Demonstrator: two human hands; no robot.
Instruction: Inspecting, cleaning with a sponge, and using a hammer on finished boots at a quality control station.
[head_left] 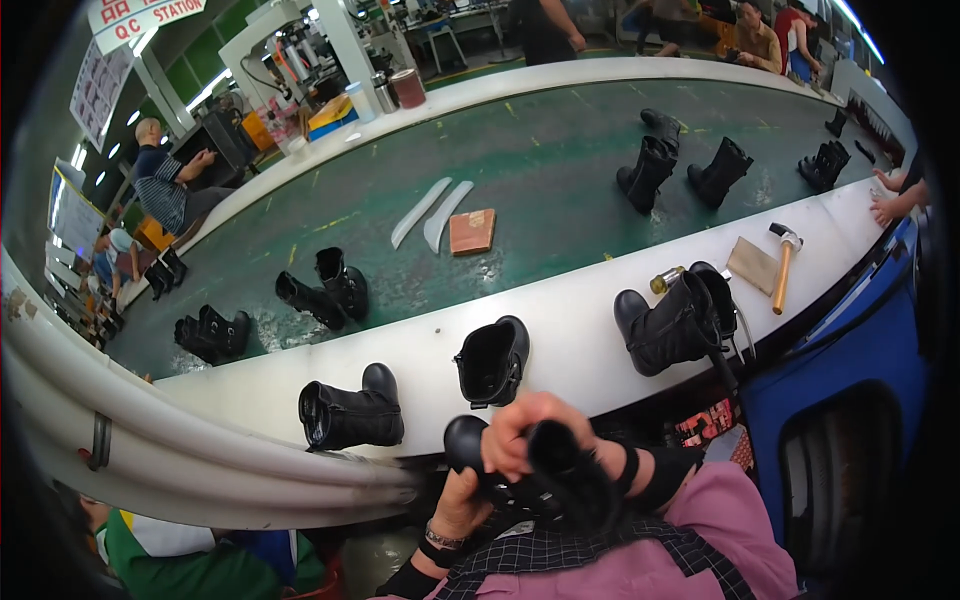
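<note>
Close to my body, my left hand [462, 508] is closed around a black boot [464, 440], whose rounded toe points away from me. My right hand [530, 425] is curled over the boot, its fingers closed on a dark, round-ended tubular thing [556, 447]. That thing is blurred, so its kind is unclear, and it hides much of the boot's shaft. On the white ledge just beyond my hands stands a black boot [492, 360] with its opening facing me. To its left another black boot [355, 412] lies on its side.
Black boots [670, 322], a small jar [666, 279], a brown block [753, 266] and a hammer [784, 265] are on the ledge to the right. The green belt [540, 230] carries several boots, two pale curved strips [432, 215] and an orange-brown block [472, 232]. A co-worker's hand [884, 208] is far right.
</note>
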